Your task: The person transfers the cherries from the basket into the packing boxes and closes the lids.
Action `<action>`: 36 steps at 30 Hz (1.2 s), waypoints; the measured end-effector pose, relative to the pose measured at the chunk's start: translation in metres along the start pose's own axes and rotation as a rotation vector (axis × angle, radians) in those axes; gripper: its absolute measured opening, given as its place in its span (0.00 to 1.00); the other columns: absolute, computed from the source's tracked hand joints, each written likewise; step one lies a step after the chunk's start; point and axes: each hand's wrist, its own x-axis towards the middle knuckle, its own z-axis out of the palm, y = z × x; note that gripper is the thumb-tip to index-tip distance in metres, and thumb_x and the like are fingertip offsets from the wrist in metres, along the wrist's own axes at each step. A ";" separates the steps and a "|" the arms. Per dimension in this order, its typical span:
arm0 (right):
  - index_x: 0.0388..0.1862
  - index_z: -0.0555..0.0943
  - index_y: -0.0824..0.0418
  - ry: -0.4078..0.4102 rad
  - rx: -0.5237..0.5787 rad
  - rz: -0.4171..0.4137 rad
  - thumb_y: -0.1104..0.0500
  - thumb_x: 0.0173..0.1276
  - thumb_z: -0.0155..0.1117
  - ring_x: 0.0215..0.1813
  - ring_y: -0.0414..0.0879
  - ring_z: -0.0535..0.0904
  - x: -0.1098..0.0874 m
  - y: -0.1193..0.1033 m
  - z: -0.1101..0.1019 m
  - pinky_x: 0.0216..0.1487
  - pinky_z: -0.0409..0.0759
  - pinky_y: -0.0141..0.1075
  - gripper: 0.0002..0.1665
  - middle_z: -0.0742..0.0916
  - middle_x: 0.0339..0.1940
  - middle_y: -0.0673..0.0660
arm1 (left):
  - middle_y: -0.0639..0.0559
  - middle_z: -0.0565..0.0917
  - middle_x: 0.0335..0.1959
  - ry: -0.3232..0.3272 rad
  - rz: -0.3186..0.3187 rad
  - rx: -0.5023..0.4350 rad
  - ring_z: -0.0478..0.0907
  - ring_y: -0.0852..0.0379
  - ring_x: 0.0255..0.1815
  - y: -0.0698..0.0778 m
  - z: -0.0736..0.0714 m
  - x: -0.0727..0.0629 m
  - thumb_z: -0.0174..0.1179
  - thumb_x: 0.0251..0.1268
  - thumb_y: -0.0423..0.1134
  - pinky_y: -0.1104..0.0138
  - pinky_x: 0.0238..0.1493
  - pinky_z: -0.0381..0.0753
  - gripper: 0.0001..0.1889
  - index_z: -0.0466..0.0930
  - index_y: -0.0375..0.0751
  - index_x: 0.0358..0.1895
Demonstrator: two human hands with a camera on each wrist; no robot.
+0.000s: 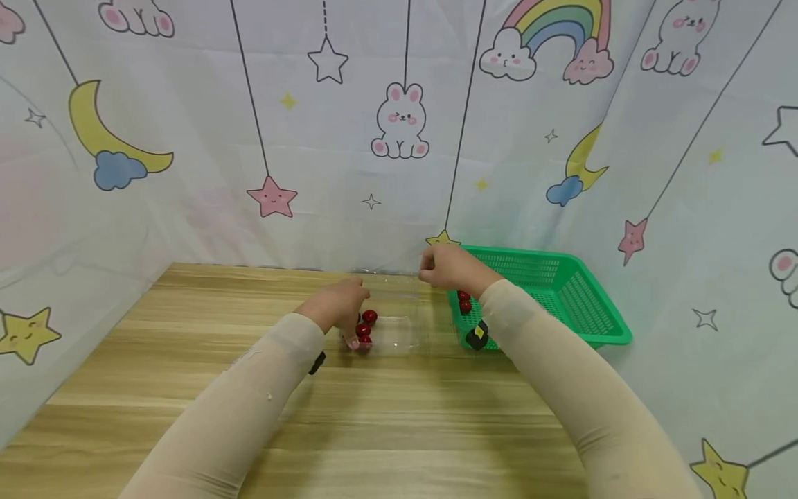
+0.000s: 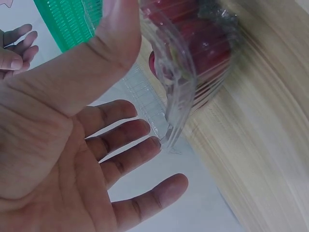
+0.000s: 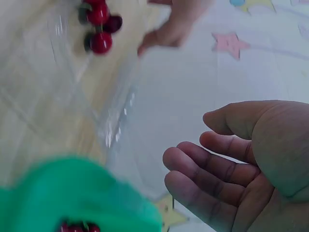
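- Toward the back of the table [image 1: 399, 423], a clear plastic box [image 1: 405, 338] holds red cherries [image 1: 370, 317] bunched at its left end.
- Over that end, the left hand [image 1: 337, 306] spans the box, thumb on the near side and fingers loosely extended toward the far side; it probably steadies the light plastic against sliding.
- Just above the left rim of the green basket [image 1: 598, 339], the right hand [image 1: 454, 267] hangs with fingers loosely bent, holding nothing; the two hands are apart.
- Under the right arm, more cherries [image 1: 465, 306] lie in the basket's left end, the side nearest the box, which likely keeps the reach short.
- Between box and basket runs a narrow strip of wood; the far edge sits close to the hanging cloth [image 1: 337, 138], so the roomier side is the front.
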 end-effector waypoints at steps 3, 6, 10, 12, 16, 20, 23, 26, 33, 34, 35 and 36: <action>0.51 0.90 0.58 0.026 0.000 0.031 0.53 0.89 0.64 0.42 0.49 0.86 0.001 0.015 -0.011 0.51 0.87 0.47 0.13 0.93 0.46 0.57 | 0.35 0.73 0.82 0.003 -0.001 0.002 0.76 0.37 0.82 0.000 -0.001 0.000 0.94 0.48 0.50 0.44 0.80 0.83 0.59 0.73 0.36 0.84; 0.51 0.90 0.60 0.037 0.033 0.071 0.53 0.89 0.63 0.42 0.52 0.86 0.004 0.030 -0.019 0.52 0.87 0.49 0.14 0.94 0.49 0.62 | 0.35 0.74 0.82 0.006 -0.004 -0.003 0.76 0.38 0.81 0.001 -0.001 -0.001 0.95 0.48 0.50 0.44 0.80 0.83 0.59 0.74 0.35 0.84; 0.52 0.90 0.62 0.051 0.051 0.118 0.56 0.89 0.62 0.42 0.50 0.87 0.012 0.050 -0.026 0.52 0.87 0.48 0.13 0.93 0.54 0.62 | 0.36 0.74 0.81 0.005 -0.008 -0.010 0.76 0.38 0.81 0.001 -0.001 -0.001 0.95 0.47 0.49 0.44 0.80 0.83 0.59 0.74 0.36 0.84; 0.41 0.87 0.61 0.048 0.046 0.142 0.58 0.88 0.60 0.33 0.46 0.80 0.018 0.061 -0.027 0.44 0.83 0.43 0.14 0.90 0.40 0.58 | 0.36 0.74 0.81 0.004 -0.009 -0.016 0.76 0.39 0.81 0.001 -0.001 -0.001 0.95 0.47 0.49 0.44 0.80 0.82 0.59 0.74 0.36 0.84; 0.29 0.80 0.61 0.033 0.012 0.145 0.63 0.86 0.57 0.30 0.48 0.66 0.031 0.079 -0.025 0.40 0.74 0.43 0.18 0.76 0.26 0.55 | 0.36 0.74 0.81 0.006 -0.009 -0.022 0.76 0.38 0.81 0.002 -0.001 -0.001 0.95 0.47 0.49 0.44 0.80 0.82 0.59 0.74 0.36 0.84; 0.60 0.90 0.71 -0.016 -0.041 0.120 0.66 0.86 0.57 0.62 0.65 0.89 0.041 0.092 -0.018 0.67 0.90 0.55 0.17 0.92 0.57 0.69 | 0.36 0.73 0.83 0.003 -0.013 -0.016 0.75 0.37 0.82 0.002 -0.002 -0.002 0.95 0.48 0.49 0.44 0.80 0.82 0.59 0.73 0.37 0.85; 0.78 0.82 0.71 -0.077 -0.078 0.115 0.68 0.85 0.57 0.84 0.70 0.76 0.048 0.099 -0.012 0.80 0.81 0.62 0.26 0.83 0.79 0.71 | 0.36 0.73 0.83 0.002 -0.016 -0.019 0.75 0.38 0.83 0.001 -0.002 -0.002 0.94 0.48 0.49 0.43 0.80 0.82 0.59 0.73 0.37 0.85; 0.78 0.81 0.72 -0.115 -0.086 0.120 0.70 0.84 0.55 0.83 0.71 0.76 0.052 0.104 -0.006 0.80 0.81 0.62 0.27 0.83 0.79 0.72 | 0.36 0.73 0.82 0.008 -0.014 -0.023 0.75 0.38 0.83 0.001 -0.001 -0.002 0.94 0.48 0.49 0.43 0.81 0.81 0.59 0.73 0.37 0.85; 0.80 0.80 0.70 -0.183 -0.027 0.193 0.68 0.88 0.56 0.81 0.68 0.80 0.054 0.114 0.006 0.78 0.85 0.59 0.26 0.84 0.79 0.70 | 0.36 0.73 0.83 0.016 -0.016 -0.023 0.73 0.38 0.84 0.000 0.001 -0.001 0.95 0.47 0.50 0.44 0.82 0.80 0.59 0.74 0.36 0.84; 0.80 0.80 0.70 -0.196 -0.017 0.201 0.68 0.88 0.57 0.80 0.68 0.80 0.054 0.114 0.007 0.76 0.86 0.59 0.26 0.84 0.79 0.70 | 0.36 0.73 0.83 0.016 -0.016 -0.024 0.73 0.38 0.84 0.000 0.002 -0.001 0.95 0.47 0.50 0.44 0.82 0.80 0.59 0.74 0.36 0.84; 0.81 0.79 0.69 -0.208 -0.004 0.215 0.67 0.88 0.57 0.80 0.68 0.81 0.054 0.115 0.008 0.74 0.87 0.59 0.26 0.84 0.79 0.70 | 0.37 0.73 0.82 0.016 -0.016 -0.022 0.74 0.38 0.84 0.000 0.002 0.000 0.95 0.47 0.50 0.44 0.82 0.80 0.59 0.74 0.36 0.84; 0.81 0.79 0.69 -0.219 0.005 0.223 0.67 0.88 0.58 0.79 0.68 0.81 0.054 0.115 0.009 0.72 0.89 0.59 0.26 0.83 0.79 0.70 | 0.37 0.73 0.82 0.015 -0.016 -0.024 0.74 0.38 0.84 0.000 0.002 0.000 0.95 0.47 0.50 0.44 0.82 0.80 0.59 0.75 0.36 0.84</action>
